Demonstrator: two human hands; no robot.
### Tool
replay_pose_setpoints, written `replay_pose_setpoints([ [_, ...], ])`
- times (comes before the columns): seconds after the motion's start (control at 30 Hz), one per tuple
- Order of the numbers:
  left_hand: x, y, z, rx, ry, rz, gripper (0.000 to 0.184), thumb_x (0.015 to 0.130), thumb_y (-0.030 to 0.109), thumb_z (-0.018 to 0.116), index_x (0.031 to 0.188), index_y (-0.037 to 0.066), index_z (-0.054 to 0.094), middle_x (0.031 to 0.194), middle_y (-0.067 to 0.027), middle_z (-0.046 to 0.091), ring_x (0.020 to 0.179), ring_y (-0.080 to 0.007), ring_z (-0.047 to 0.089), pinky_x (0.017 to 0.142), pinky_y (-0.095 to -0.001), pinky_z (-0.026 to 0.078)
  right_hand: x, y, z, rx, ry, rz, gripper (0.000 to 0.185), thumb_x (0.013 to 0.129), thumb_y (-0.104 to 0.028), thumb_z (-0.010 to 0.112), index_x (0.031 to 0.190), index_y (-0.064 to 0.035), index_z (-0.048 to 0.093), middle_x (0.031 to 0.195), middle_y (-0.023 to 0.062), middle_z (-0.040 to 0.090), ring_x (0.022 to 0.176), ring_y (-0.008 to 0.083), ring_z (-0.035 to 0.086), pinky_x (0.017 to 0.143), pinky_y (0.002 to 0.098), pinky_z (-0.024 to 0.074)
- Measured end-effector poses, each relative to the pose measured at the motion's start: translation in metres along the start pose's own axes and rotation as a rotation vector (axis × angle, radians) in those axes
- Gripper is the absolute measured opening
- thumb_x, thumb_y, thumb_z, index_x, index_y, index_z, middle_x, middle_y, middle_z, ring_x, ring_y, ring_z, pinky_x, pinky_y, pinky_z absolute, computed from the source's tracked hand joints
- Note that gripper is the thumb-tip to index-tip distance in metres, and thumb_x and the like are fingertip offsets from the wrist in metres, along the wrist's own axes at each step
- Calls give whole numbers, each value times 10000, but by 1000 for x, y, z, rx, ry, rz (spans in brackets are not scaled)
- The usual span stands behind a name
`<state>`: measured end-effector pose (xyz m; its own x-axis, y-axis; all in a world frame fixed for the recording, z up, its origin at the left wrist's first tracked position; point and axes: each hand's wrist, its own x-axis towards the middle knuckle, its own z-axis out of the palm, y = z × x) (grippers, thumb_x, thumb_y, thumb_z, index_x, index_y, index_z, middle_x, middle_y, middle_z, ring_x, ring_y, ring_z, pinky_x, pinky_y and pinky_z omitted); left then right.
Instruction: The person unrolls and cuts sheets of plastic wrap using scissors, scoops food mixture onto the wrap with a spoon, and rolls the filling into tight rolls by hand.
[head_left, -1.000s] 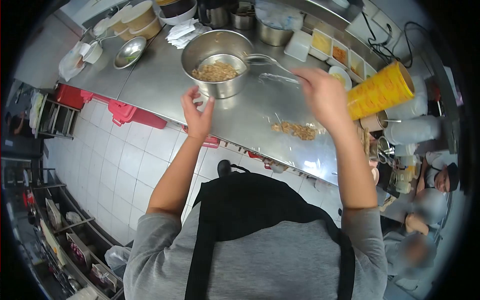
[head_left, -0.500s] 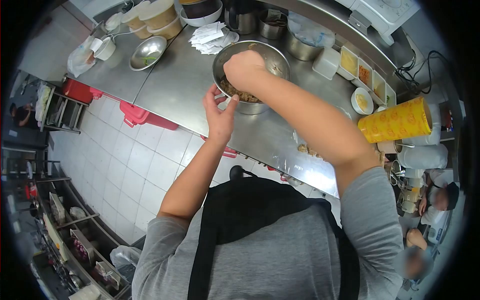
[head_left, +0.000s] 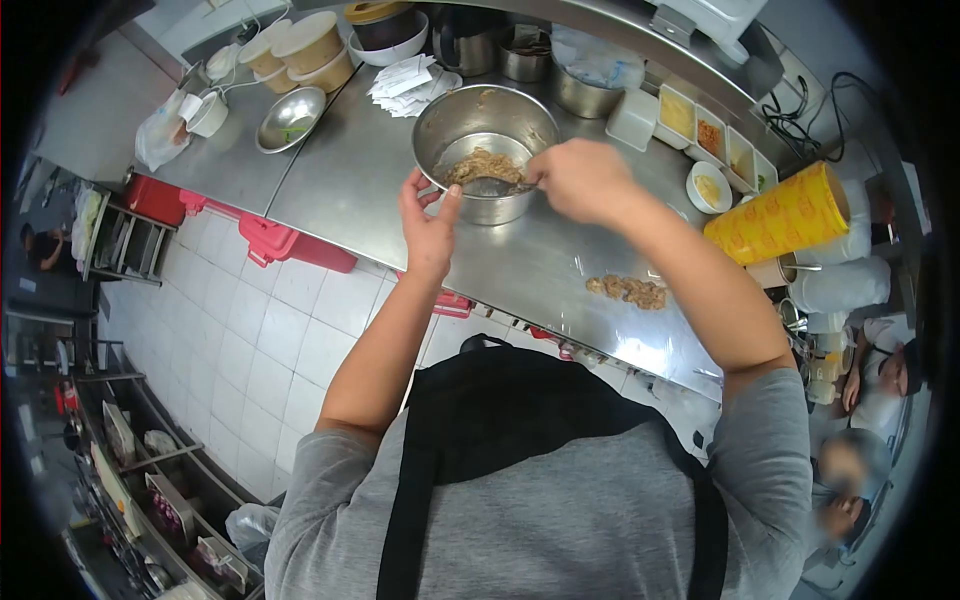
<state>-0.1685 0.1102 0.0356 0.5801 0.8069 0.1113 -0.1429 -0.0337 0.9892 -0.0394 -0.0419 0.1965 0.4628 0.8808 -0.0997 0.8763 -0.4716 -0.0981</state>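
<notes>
A deep steel bowl [head_left: 486, 112] stands on the counter with a brown, minced-looking mixture [head_left: 487, 164] in it. My left hand [head_left: 430, 225] is closed on the bowl's near left rim, thumb near the inside edge. At the right rim, my right hand [head_left: 580, 180] is wrapped round the handle of a metal spoon [head_left: 488, 187], whose bowl dips to the near side of the mixture. Closer to me on the right, a strip of the same-looking mixture [head_left: 627, 291] lies on clear plastic film.
A roll of yellow printed film [head_left: 785, 215] lies at the right. Behind it are a small white bowl [head_left: 709, 188] and ingredient tubs [head_left: 677, 113]. Paper slips [head_left: 410, 84], pots [head_left: 586, 95] and a shallow metal bowl [head_left: 291, 120] line the back. Co-workers stand far right.
My right hand has come up out of the bowl and moved right, past its rim, showing the spoon. My left hand stays on the rim. The strip on the film is now uncovered by my arm.
</notes>
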Motion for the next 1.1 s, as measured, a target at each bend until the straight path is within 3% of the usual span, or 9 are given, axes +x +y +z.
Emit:
replay_pose_setpoints([
  [0.03,0,3,0,0,-13,-18,676,865,236,713,1406,78,340,1202,-54,472,1051,-177,487,806,-313,466,-9,12,-10,106,24,45,247,805,-140,577,992,-208,723,916,81,712,904,305,668,749,425,528],
  [0.33,-30,-14,-16,-119,-33,-189,519,944,346,605,1345,85,404,1134,-56,486,979,-137,503,807,-296,469,-169,55,-39,396,462,195,200,858,-127,614,1035,-154,705,782,119,660,689,289,627,629,373,479],
  [0.47,-20,2,-11,-87,50,-222,524,933,408,606,1310,113,396,1195,-56,481,1019,-185,502,814,-348,481,-155,59,-11,279,587,153,222,857,-127,599,1046,-167,708,847,116,683,736,310,645,657,411,504],
  [0.6,5,23,11,0,78,-328,372,881,359,683,1037,131,433,1072,-55,525,936,-179,513,739,-400,513,-85,41,8,141,549,8,249,844,-111,570,1048,-176,697,876,112,676,773,320,658,671,439,521],
  [0.63,14,14,8,-63,10,-349,314,865,259,704,927,140,419,1001,-56,548,862,-161,518,677,-369,516,-71,34,12,99,508,6,255,839,-108,563,1046,-177,694,876,110,672,773,323,658,670,445,522],
  [0.83,-35,-23,-9,-279,68,-162,228,887,66,649,942,127,436,910,-35,587,774,-98,548,607,-253,478,-73,11,10,23,372,44,345,795,-67,528,1078,-185,688,881,107,659,747,317,663,638,440,530],
  [0.93,-60,-5,-1,-437,70,-198,255,882,81,666,963,137,431,826,13,531,641,-38,432,521,-195,337,-77,6,24,-8,333,39,354,792,-74,528,1087,-186,689,887,112,655,735,316,668,639,438,536],
  [1.1,-68,8,9,-516,41,-249,222,918,94,637,953,141,423,882,13,538,752,-56,493,577,-222,436,-75,-6,39,-71,160,68,302,806,-88,522,1050,-164,682,900,122,656,768,306,679,652,428,545],
])
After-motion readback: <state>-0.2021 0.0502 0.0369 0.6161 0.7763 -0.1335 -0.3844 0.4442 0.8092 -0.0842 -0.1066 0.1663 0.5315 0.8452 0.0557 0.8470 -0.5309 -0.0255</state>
